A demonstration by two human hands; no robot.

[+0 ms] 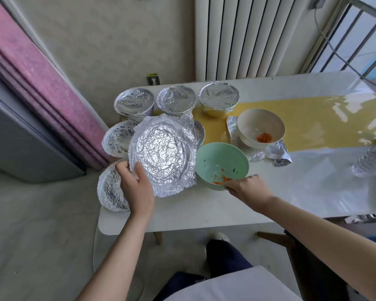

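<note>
Covering seemed in hand: the foil cover point(162, 153), pinched by the left hand point(137, 187), was held just left of the green bowl point(220, 165), gripped at its near rim by the right hand point(245, 187). Centring the foil over the bowl was judged next.

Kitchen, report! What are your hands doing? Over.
Left hand holds the foil cover. Right hand grips the green bowl by its rim. Foil-covered bowls crowd behind.

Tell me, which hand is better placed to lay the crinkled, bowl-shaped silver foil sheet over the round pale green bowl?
Probably the left hand: it holds the crinkled silver foil sheet beside the pale green bowl, whose rim the right hand grips.
</note>
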